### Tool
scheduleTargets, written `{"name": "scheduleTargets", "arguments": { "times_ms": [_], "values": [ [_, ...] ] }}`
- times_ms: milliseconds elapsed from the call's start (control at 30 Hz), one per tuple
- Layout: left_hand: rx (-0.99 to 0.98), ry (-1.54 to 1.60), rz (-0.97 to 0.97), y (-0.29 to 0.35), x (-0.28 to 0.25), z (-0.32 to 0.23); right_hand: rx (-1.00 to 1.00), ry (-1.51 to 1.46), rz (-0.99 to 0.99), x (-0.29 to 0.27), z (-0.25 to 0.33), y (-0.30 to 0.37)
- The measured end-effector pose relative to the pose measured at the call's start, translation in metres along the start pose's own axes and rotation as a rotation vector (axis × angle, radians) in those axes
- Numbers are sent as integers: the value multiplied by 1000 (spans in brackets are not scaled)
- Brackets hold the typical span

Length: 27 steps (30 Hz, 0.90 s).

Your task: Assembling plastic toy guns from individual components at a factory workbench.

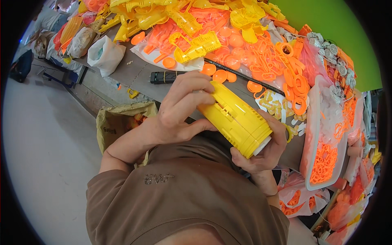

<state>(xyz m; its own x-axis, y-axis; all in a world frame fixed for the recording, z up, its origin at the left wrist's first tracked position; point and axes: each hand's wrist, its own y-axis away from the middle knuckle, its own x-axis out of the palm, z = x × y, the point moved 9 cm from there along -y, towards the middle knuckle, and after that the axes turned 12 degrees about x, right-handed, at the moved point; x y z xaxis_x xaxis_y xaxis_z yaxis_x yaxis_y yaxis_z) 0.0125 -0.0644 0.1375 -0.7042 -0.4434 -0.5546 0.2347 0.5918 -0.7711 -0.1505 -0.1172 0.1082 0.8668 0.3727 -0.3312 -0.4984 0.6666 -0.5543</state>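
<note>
Both hands hold a yellow plastic cylindrical housing (pixel 237 118) in front of my chest, tilted with its lower end to the right. My left hand (pixel 183 104) grips the upper left end, fingertips on the top near a slot and thumb below. My right hand (pixel 265 151) wraps round the lower right end, where a white part (pixel 262 145) shows inside the rim. What the far side of the housing looks like is hidden. Beyond it, on the table, lie orange scoops (pixel 219 76) and a yellow half shell (pixel 197 47).
A black tool (pixel 164 77) with a band round it lies left of the scoops. Behind are piles of yellow shells (pixel 247 18) and orange rings (pixel 300 85). At right stands a clear tub (pixel 307 159) of small orange parts; at left, a paper sack (pixel 107 130) and white bag (pixel 107 55).
</note>
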Motion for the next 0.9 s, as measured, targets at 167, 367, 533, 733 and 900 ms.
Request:
{"name": "scheduleTargets", "arguments": {
  "times_ms": [167,367,533,733,900],
  "values": [
    [-53,261,107,-2,7,13,-38,-89,26,2,5,-4],
    [-107,405,-195,6,9,21,15,-194,-40,-5,-7,-1],
    [-262,356,-410,31,12,36,-15,-145,22,10,3,3],
    [-285,488,-451,32,8,42,-21,-267,-6,12,4,1],
    [-189,457,-367,26,13,36,-40,-243,48,8,-3,0]
  ]
}}
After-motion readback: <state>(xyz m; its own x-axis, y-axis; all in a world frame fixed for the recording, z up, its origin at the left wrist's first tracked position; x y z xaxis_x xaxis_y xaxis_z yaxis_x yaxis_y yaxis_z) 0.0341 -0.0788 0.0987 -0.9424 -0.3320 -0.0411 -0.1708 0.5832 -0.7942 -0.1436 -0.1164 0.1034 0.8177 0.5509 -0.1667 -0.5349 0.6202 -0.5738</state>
